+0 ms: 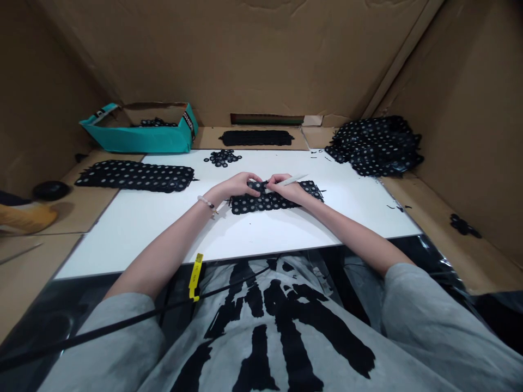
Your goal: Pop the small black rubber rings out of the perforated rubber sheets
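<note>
Board [229, 234]: laid flat, white.
Strip [261, 204]: set mid-board, black and dotted, long axis running side to side, reached from both ends.
Left hand [235, 186]: half-curled on strip's far edge; whether it is pinched cannot be told.
Right hand [288, 190]: closed round tool, equally near.
Tool [291, 179]: pale, tip pointed board-centreward.

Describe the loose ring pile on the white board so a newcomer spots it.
Find the teal box, back left. Just right of it, near the white board's far edge, lies a small heap of black rings. It is loose, unlike the flat dotted panel to its left.
</note>
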Demonstrator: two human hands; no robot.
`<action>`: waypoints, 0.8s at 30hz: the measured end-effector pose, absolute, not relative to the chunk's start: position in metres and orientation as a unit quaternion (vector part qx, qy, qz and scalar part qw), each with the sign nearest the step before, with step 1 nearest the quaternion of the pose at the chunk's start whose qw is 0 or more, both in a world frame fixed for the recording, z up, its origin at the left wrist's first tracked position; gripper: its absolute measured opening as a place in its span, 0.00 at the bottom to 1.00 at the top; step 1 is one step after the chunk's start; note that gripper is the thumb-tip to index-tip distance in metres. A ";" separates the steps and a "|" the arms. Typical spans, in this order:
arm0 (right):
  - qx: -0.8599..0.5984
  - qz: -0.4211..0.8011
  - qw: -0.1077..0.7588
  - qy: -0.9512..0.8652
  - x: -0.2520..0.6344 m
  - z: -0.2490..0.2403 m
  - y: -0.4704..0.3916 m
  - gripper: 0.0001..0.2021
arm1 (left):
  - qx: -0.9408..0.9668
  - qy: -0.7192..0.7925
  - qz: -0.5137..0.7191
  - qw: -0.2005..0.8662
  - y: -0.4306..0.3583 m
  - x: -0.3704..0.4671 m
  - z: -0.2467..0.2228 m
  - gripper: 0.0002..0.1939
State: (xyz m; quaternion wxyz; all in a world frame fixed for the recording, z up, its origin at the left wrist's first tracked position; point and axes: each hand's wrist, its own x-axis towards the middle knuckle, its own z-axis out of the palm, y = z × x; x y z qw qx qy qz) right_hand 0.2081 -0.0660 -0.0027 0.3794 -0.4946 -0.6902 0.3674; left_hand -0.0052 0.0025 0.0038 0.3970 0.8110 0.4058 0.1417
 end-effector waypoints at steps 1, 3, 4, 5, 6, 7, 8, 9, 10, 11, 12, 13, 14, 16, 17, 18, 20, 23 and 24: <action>-0.499 0.357 0.374 -0.695 0.207 -0.003 -0.067 0.10 | 0.806 0.409 0.144 0.403 0.002 -0.005 0.004 0.32; -0.504 0.320 0.368 -0.713 0.204 -0.005 -0.069 0.10 | 0.795 0.416 0.142 0.417 0.001 -0.005 0.006 0.32; -0.504 0.297 0.365 -0.724 0.201 -0.006 -0.070 0.10 | 0.792 0.418 0.138 0.424 0.000 -0.006 0.008 0.32; -0.504 0.274 0.364 -0.734 0.199 -0.007 -0.071 0.09 | 0.790 0.416 0.132 0.430 -0.001 -0.006 0.010 0.32; -0.504 0.254 0.364 -0.741 0.197 -0.008 -0.072 0.09 | 0.791 0.410 0.124 0.437 -0.002 -0.007 0.013 0.32; -0.505 0.242 0.365 -0.744 0.196 -0.009 -0.072 0.09 | 0.793 0.401 0.118 0.444 -0.003 -0.008 0.015 0.33; -0.506 0.238 0.364 -0.745 0.197 -0.008 -0.071 0.09 | 0.795 0.392 0.116 0.448 -0.004 -0.009 0.017 0.33; -0.506 0.244 0.363 -0.743 0.199 -0.007 -0.070 0.09 | 0.798 0.385 0.115 0.449 -0.005 -0.009 0.019 0.34; -0.506 0.256 0.361 -0.740 0.203 -0.006 -0.069 0.09 | 0.802 0.381 0.116 0.445 -0.005 -0.010 0.020 0.34; -0.506 0.272 0.359 -0.736 0.207 -0.004 -0.067 0.09 | 0.806 0.383 0.121 0.434 -0.005 -0.010 0.020 0.34; -0.506 0.289 0.357 -0.730 0.213 -0.003 -0.064 0.08 | 0.811 0.390 0.126 0.417 -0.005 -0.010 0.020 0.32; -0.508 0.304 0.359 -0.721 0.218 -0.001 -0.061 0.08 | 0.817 0.397 0.128 0.398 -0.004 -0.010 0.019 0.29; -0.511 0.322 0.359 -0.711 0.223 0.000 -0.059 0.08 | 0.823 0.402 0.128 0.381 -0.003 -0.009 0.017 0.26; -0.493 0.364 0.372 -0.697 0.228 0.000 -0.054 0.09 | 0.831 0.406 0.125 0.360 -0.002 -0.008 0.015 0.21; -0.481 0.378 0.387 -0.690 0.228 -0.001 -0.053 0.10 | 0.833 0.403 0.123 0.360 -0.002 -0.008 0.015 0.20; -0.472 0.382 0.401 -0.685 0.226 -0.002 -0.052 0.10 | 0.833 0.398 0.121 0.364 -0.003 -0.007 0.015 0.19; -0.476 0.366 0.414 -0.684 0.219 -0.005 -0.052 0.11 | 0.829 0.391 0.128 0.378 -0.005 -0.006 0.016 0.20; -0.497 0.332 0.410 -0.689 0.211 -0.008 -0.054 0.12 | 0.821 0.385 0.152 0.394 -0.008 -0.004 0.018 0.21; -0.499 0.329 0.414 -0.687 0.210 -0.008 -0.055 0.12 | 0.818 0.383 0.158 0.399 -0.008 -0.004 0.019 0.21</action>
